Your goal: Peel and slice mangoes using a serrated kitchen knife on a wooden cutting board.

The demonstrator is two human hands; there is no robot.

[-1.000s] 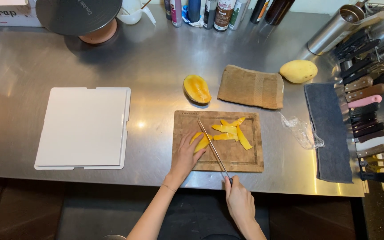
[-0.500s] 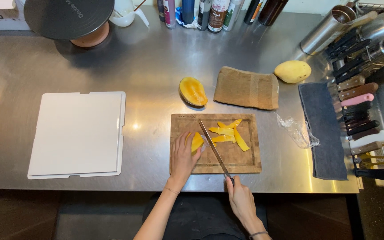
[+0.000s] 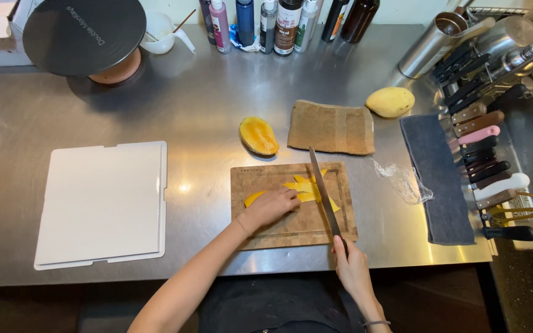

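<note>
A wooden cutting board (image 3: 279, 229) lies on the steel counter with several yellow mango slices (image 3: 306, 188) on it. My left hand (image 3: 272, 206) rests on a mango piece at the board's left side. A long knife (image 3: 323, 191) is gripped at the handle by my right hand (image 3: 350, 268). Its blade runs diagonally across the board over the slices. A mango half (image 3: 258, 135) lies cut side up just behind the board. A whole yellow mango (image 3: 390, 102) sits at the back right.
A folded brown cloth (image 3: 332, 127) lies behind the board. A white board (image 3: 103, 203) sits to the left. A dark towel (image 3: 440, 179), several knives (image 3: 482, 148) and scissors (image 3: 516, 213) are on the right. Bottles (image 3: 279, 21), a round stand (image 3: 84, 37) and clear plastic wrap (image 3: 402, 182) are nearby.
My left hand has slid further right onto the mango piece. The knife has swung more upright, its tip now reaching toward the board's far edge.
</note>
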